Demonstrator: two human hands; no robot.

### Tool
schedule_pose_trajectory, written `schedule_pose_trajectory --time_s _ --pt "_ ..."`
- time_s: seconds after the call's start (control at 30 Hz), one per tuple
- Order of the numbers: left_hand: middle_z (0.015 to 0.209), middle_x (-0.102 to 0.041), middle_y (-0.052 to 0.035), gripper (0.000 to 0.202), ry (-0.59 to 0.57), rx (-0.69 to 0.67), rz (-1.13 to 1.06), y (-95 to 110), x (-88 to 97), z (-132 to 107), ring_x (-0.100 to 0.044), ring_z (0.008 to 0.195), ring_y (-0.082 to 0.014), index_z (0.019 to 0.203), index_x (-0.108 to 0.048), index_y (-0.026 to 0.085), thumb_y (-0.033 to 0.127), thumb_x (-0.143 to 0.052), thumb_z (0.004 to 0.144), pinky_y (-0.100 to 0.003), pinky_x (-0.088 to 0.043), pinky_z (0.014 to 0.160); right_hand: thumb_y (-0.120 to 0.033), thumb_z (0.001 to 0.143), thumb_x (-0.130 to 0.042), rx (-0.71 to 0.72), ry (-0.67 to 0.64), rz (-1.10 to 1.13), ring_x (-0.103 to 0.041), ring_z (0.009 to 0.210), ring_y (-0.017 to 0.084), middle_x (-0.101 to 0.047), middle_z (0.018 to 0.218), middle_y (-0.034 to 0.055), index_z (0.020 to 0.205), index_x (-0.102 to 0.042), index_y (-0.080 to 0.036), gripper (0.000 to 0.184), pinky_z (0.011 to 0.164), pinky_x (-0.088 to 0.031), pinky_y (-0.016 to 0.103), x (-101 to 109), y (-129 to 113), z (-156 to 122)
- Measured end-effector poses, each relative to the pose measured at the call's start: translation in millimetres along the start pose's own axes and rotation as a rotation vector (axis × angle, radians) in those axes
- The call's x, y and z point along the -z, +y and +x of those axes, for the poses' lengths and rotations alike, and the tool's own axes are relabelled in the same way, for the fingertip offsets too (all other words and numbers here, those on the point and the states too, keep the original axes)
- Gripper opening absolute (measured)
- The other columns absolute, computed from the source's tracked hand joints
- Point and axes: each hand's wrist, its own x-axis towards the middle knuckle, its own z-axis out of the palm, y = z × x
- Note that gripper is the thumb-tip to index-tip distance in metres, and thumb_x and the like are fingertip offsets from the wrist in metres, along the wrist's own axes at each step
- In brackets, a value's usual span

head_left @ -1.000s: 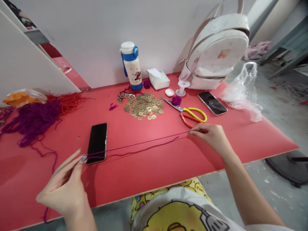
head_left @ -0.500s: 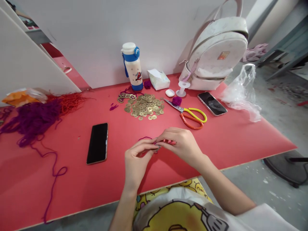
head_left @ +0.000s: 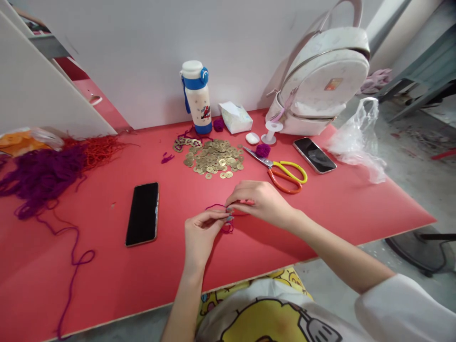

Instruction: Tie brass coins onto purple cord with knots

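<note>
My left hand [head_left: 204,232] and my right hand [head_left: 258,202] meet above the near part of the red table, both with fingers pinched. Between their fingertips runs a purple yarn [head_left: 228,229], which loops out below and behind the fingers. Whether a coin is also held there I cannot make out. Beyond my hands lies a pile of brass-coloured coins with holes [head_left: 215,156], and at its left some coins strung on purple yarn [head_left: 187,142]. Scissors [head_left: 285,173] with one yellow and one orange handle lie to the right of the pile.
A black phone [head_left: 143,213] lies left of my hands, another phone [head_left: 314,155] at right. Purple yarn [head_left: 46,171] is heaped at left. Along the back stand a bottle [head_left: 196,97], a tissue pack [head_left: 235,118], a white spool [head_left: 271,132] and a backpack [head_left: 320,80]. A plastic bag [head_left: 358,142] sits at the right edge.
My fingertips have drawn slightly apart, and my right hand has shifted a little up and left. More of the purple yarn loop shows below my fingers.
</note>
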Motion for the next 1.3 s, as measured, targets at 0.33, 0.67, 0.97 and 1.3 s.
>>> schedule_pose_trajectory --time_s 0.33,0.67,0.97,1.3 --pt "0.077 -0.077 -0.0070 0.007 0.001 0.014 -0.041 -6 1.2 -4 -0.074 0.075 -0.0197 0.071 -0.080 0.019 0.015 -0.074 0.070 -0.028 -0.063 0.071 -0.016 0.092 -0.062 -0.210 -0.022 -0.270 -0.063 0.108 0.024 -0.071 0.113 0.0099 0.110 -0.071 -0.019 0.021 0.080 -0.048 0.030 -14 59 44" --pt "0.075 -0.077 -0.0054 0.008 -0.011 0.009 -0.053 -5 0.7 -5 -0.074 0.075 -0.0183 0.071 -0.079 0.019 0.014 -0.074 0.070 -0.026 -0.062 0.071 -0.011 0.082 -0.070 -0.256 0.017 -0.116 -0.065 0.078 0.014 -0.073 0.086 0.0012 0.084 -0.073 -0.019 0.009 0.068 -0.044 0.023 -11 73 45" --pt "0.074 -0.077 -0.0045 0.009 -0.032 0.012 -0.028 -7 1.0 -6 -0.073 0.073 -0.0169 0.071 -0.080 0.020 0.012 -0.074 0.070 -0.023 -0.062 0.071 -0.016 0.085 -0.066 -0.256 0.253 0.035 -0.071 0.091 0.020 -0.077 0.101 0.0035 0.088 -0.079 -0.024 0.016 0.072 -0.052 0.027 -1 61 19" --pt "0.072 -0.076 -0.0053 0.006 -0.137 0.079 -0.092 -5 -1.8 -9 -0.073 0.065 -0.0185 0.070 -0.079 0.017 0.013 -0.074 0.069 -0.027 -0.065 0.064 -0.016 0.084 -0.061 -0.392 0.163 0.464 -0.075 0.078 0.018 -0.079 0.086 0.0038 0.086 -0.078 -0.019 0.017 0.077 -0.059 0.029 -13 15 -2"
